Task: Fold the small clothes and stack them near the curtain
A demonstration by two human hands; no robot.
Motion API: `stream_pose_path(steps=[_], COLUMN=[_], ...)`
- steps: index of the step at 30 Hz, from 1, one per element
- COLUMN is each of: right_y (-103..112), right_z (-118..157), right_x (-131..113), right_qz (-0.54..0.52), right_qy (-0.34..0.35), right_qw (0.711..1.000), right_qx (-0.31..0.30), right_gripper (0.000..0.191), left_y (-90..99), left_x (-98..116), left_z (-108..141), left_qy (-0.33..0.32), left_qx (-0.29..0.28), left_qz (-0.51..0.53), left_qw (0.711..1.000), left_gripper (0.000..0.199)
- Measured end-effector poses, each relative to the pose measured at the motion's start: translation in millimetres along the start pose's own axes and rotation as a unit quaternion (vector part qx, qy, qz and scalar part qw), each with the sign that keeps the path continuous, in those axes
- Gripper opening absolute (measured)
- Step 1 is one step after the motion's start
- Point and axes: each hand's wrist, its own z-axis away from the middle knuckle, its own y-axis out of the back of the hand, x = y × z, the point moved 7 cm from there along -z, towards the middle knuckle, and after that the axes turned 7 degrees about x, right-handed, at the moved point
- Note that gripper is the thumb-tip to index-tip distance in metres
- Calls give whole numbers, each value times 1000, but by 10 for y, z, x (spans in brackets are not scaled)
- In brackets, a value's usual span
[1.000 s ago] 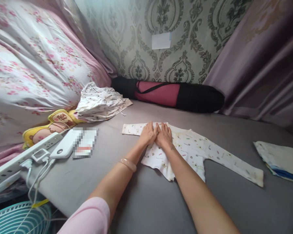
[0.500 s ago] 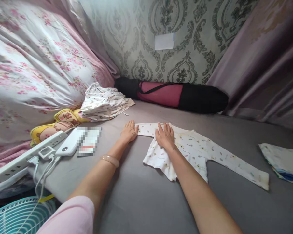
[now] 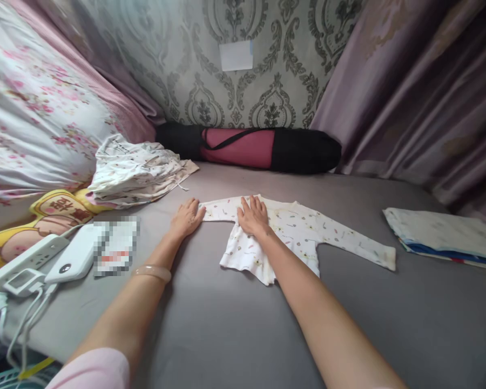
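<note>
A small white long-sleeved shirt (image 3: 294,224) with a scattered print lies spread on the grey sheet (image 3: 227,324). Its sleeves reach out to both sides. My left hand (image 3: 187,218) rests flat at the cuff of the left-hand sleeve, fingers stretched out. On the shirt near that sleeve's shoulder, my right hand (image 3: 253,216) presses down with its palm flat and fingers extended. Part of the shirt's body is hidden under my right hand and forearm. Neither hand grasps the cloth.
Crumpled printed clothes (image 3: 133,170) lie at the back left. A black and pink long bag (image 3: 238,148) lies along the wall. Folded cloths (image 3: 445,237) sit at the right. A power strip (image 3: 28,259), a white power bank (image 3: 79,254) and a yellow cushion (image 3: 44,227) are at left.
The camera view has turned to the right, so everything appears shifted left. Both hands stay flat at about the same places on the shirt.
</note>
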Motion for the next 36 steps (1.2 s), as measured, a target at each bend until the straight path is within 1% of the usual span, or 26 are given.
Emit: stream_pose_path(steps=[3,5,6,8,9,10,11,12,14,16,17,18,20,21,23,25,27,28,31,33,36], right_y=[19,69,124,306,420,533,632,716,838,949,995,1033,1064,1055,995,921,882,878,898,924,954], right_z=[-36,-65,-74,-68,-43,4,73,161,384,638,771,904,1170,1298,1538,1741,1877,1918,1981,2008,2039], right_x=[24,61,85,164,229,313,415,528,781,1048,1182,1310,1532,1617,1730,1773,1743,1702,1536,1449,1358], right_qz=[-45,-108,-153,-256,-304,-343,-374,-397,-425,-427,-419,-406,-365,-340,-284,-216,-148,-120,-67,-46,-49], right_qy=[-9,-17,-20,-22,-24,-31,-45,-61,-109,-152,-174,-196,-239,-256,-285,-297,-279,-261,-207,-196,-188], right_qw=[998,990,984,964,951,938,926,916,899,891,891,892,900,905,915,928,945,954,975,979,981], right_qx=[-51,-86,-93,-70,-45,-20,-2,9,13,22,27,33,29,18,-22,-64,-84,-83,-55,-29,3], right_gripper=[60,60,58,55,52,48,43,37,28,24,22,21,19,19,22,26,30,32,34,29,22], left_y=[72,170,226,340,389,421,434,427,362,284,254,230,200,192,184,191,217,237,296,298,268], left_x=[-11,-3,13,61,93,131,174,226,365,524,596,657,746,778,829,869,916,941,1000,1018,1031], left_z=[12,41,64,129,166,201,235,268,347,454,512,569,677,726,820,908,984,1015,1081,1115,1148], left_qy=[-5,-8,-11,-10,-1,9,22,34,43,39,38,38,45,48,56,64,66,64,58,58,53], left_qx=[66,128,157,201,211,207,187,153,55,-39,-74,-101,-133,-142,-157,-171,-178,-177,-166,-172,-185], left_qz=[30,51,59,61,57,54,57,67,106,150,167,180,200,206,206,200,199,202,213,219,226], left_qw=[997,990,986,978,976,977,981,985,992,987,982,978,970,967,964,963,961,961,961,959,955], left_gripper=[56,52,49,45,43,41,38,36,33,32,31,30,31,31,32,33,36,36,38,39,38])
